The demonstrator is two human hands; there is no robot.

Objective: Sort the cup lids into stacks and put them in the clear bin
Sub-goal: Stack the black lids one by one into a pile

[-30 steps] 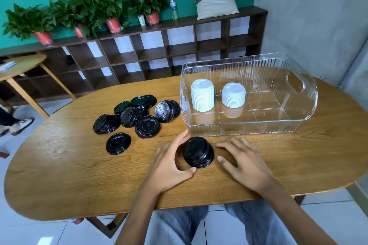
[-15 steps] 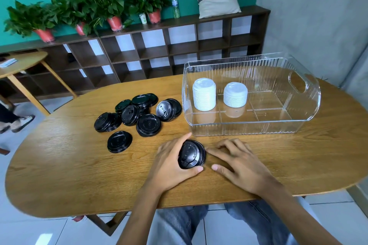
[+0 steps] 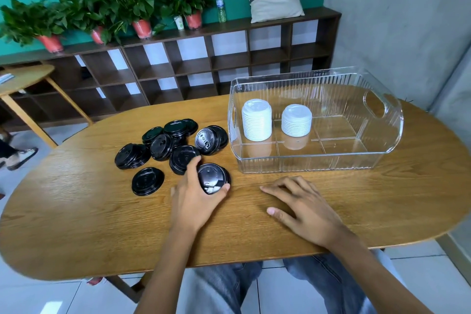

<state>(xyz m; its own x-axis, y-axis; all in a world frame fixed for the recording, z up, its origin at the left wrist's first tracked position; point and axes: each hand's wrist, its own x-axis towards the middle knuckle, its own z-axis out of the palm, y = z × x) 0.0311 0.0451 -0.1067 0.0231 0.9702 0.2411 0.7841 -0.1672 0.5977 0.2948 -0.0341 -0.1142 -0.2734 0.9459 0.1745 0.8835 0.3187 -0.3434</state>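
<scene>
My left hand (image 3: 195, 199) grips a short stack of black lids (image 3: 212, 178), tilted on edge, with thumb and fingers curled round it. It sits just right of the loose pile of black lids (image 3: 168, 143) on the wooden table (image 3: 76, 211). A single black lid (image 3: 147, 181) lies flat in front of the pile. My right hand (image 3: 303, 209) rests flat on the table, fingers spread, holding nothing. The clear bin (image 3: 356, 158) stands at the right rear and holds a tall stack of white lids (image 3: 256, 120) and a shorter white stack (image 3: 296, 120) in its left compartments.
The bin's right compartments hold nothing. A dark cube shelf (image 3: 191, 64) with potted plants, a bottle and a cushion runs along the back wall. A small wooden side table (image 3: 25, 79) and a person's shoe (image 3: 21, 157) are at the far left.
My left hand has carried the black stack left and away from me, toward the loose pile, tilting it on edge. My right hand has let go and stays flat on the table.
</scene>
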